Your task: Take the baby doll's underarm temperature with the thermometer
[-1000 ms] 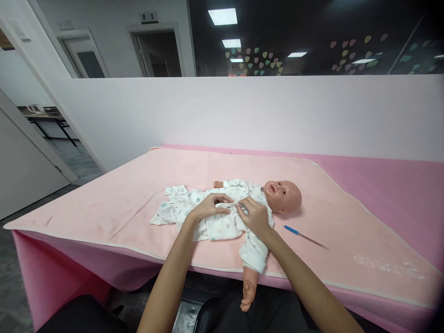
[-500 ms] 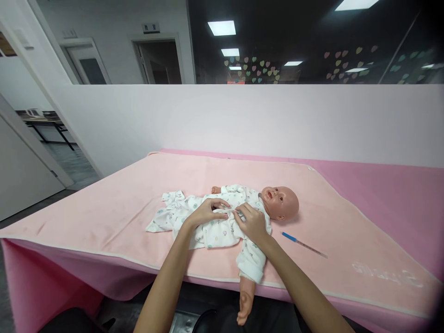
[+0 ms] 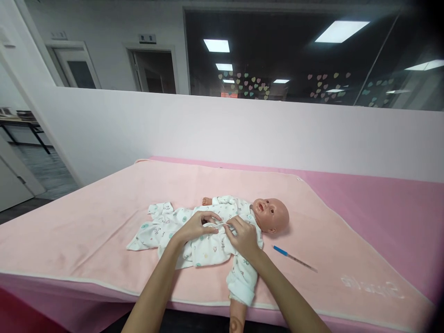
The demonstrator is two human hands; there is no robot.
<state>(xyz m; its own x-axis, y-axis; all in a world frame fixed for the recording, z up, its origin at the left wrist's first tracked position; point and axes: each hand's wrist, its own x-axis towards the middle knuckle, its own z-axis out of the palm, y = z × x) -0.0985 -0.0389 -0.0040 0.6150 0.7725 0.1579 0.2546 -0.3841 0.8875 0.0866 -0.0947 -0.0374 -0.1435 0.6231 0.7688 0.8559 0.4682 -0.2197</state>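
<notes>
A baby doll point(image 3: 271, 215) lies on its back, head to the right, dressed in a white printed romper point(image 3: 211, 247). At the doll's chest, my left hand point(image 3: 196, 226) pinches the front edge of the romper between thumb and fingers. Close beside it, my right hand point(image 3: 244, 236) pinches the same edge, nearer the doll's neck. Whether a snap or tie lies between my fingertips is hidden. One doll arm reaches toward me over the table's front edge, its sleeve point(image 3: 243, 280) bunched up. The romper's legs spread flat to the left.
A peach blanket point(image 3: 114, 212) covers the table over a pink cloth point(image 3: 391, 208). A pen-like stick with a blue end point(image 3: 280, 251) lies right of the doll. Behind stands a white partition point(image 3: 243, 134) below a dark window with heart stickers.
The view has shifted, so the scene sits lower and slightly left. Both hands keep their pinch on the romper, with hardly any movement against the doll.
</notes>
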